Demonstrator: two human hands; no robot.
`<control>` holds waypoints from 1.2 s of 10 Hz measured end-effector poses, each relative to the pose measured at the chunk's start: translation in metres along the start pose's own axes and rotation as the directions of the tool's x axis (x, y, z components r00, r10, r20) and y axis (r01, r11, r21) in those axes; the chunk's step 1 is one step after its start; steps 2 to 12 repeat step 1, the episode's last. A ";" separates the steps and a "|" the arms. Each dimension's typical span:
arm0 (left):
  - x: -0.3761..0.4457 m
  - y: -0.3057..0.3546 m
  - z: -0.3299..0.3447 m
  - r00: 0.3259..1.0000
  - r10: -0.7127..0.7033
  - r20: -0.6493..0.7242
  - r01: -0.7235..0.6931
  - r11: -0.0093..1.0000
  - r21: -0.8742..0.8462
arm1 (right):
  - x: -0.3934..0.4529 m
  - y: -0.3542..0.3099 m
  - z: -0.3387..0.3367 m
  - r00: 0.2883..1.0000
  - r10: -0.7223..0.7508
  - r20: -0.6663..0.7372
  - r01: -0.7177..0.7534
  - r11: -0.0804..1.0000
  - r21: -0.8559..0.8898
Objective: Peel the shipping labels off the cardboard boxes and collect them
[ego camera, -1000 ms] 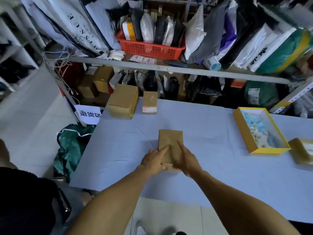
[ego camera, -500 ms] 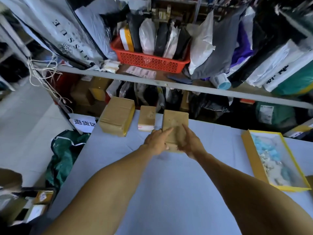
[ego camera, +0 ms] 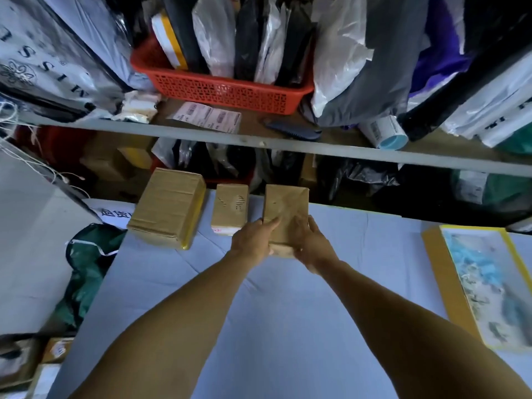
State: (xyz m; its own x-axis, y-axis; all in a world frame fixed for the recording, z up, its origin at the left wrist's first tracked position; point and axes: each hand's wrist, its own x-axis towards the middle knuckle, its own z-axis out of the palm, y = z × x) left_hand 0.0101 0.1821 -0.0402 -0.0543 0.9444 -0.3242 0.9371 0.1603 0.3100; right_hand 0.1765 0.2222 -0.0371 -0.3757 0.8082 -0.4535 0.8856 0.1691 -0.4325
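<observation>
Both my hands hold a small brown cardboard box (ego camera: 285, 208) at the far edge of the pale blue table (ego camera: 288, 326). My left hand (ego camera: 253, 240) grips its near left side and my right hand (ego camera: 311, 240) grips its near right side. No label shows on the box's top face. Left of it stands a smaller cardboard box (ego camera: 230, 207) with a torn patch on top and a white strip at its near end. Further left sits a larger taped cardboard box (ego camera: 168, 214).
A yellow-rimmed open box (ego camera: 449, 286) of peeled label scraps lies at the table's right. Behind the table a metal shelf (ego camera: 288, 146) carries a red basket (ego camera: 224, 87) of parcels, loose labels (ego camera: 210, 119) and a tape roll (ego camera: 385, 133). A green bag (ego camera: 86, 266) sits on the floor left.
My hands have carried the box from the table's near middle to the far edge, beside the two other boxes. The camera has leaned forward with it.
</observation>
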 end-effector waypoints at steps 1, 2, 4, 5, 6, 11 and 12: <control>-0.003 0.005 -0.010 0.998 -0.020 0.060 0.018 0.999 0.035 | -0.004 -0.007 -0.009 0.994 0.065 0.083 -0.061 0.997 -0.046; -0.003 0.005 -0.010 0.998 -0.020 0.060 0.018 0.999 0.035 | -0.004 -0.007 -0.009 0.994 0.065 0.083 -0.061 0.997 -0.046; -0.003 0.005 -0.010 0.998 -0.020 0.060 0.018 0.999 0.035 | -0.004 -0.007 -0.009 0.994 0.065 0.083 -0.061 0.997 -0.046; -0.003 0.005 -0.010 0.998 -0.020 0.060 0.018 0.999 0.035 | -0.004 -0.007 -0.009 0.994 0.065 0.083 -0.061 0.997 -0.046; -0.003 0.005 -0.010 0.998 -0.020 0.060 0.018 0.999 0.035 | -0.004 -0.007 -0.009 0.994 0.065 0.083 -0.061 0.997 -0.046; -0.003 0.005 -0.010 0.998 -0.020 0.060 0.018 0.999 0.035 | -0.004 -0.007 -0.009 0.994 0.065 0.083 -0.061 0.997 -0.046; -0.003 0.005 -0.010 0.998 -0.020 0.060 0.018 0.999 0.035 | -0.004 -0.007 -0.009 0.994 0.065 0.083 -0.061 0.997 -0.046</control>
